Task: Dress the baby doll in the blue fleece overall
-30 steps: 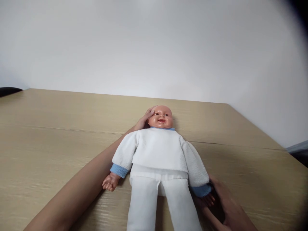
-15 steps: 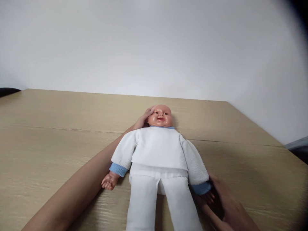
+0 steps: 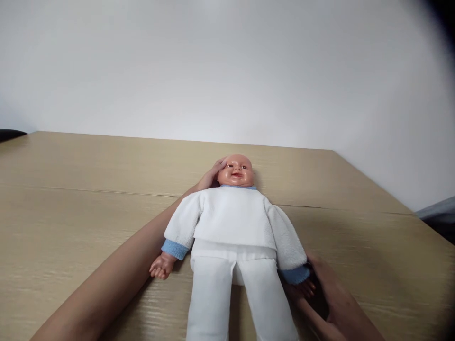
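Observation:
A baby doll (image 3: 232, 218) lies on its back on a wooden table (image 3: 88, 222), head at the far side. It wears a white fleece top with blue cuffs and collar, plus white trousers. My left hand (image 3: 212, 175) cups the side of the doll's head, the fingers partly behind it. Around the blue cuff and hand of the doll's arm on the right curls my right hand (image 3: 330, 296), its fingertips hidden behind the sleeve. The doll's other hand (image 3: 162, 265) rests beside my left forearm. The lower legs run out of view at the bottom.
A pale wall (image 3: 213, 71) rises behind the table's far edge. Seams cross the tabletop. A dark object (image 3: 10, 135) shows at the far left, and a grey and dark shape (image 3: 439, 218) is beyond the table's right edge.
The view has shifted very slightly. Both hands keep their places on the doll, and the doll lies as before.

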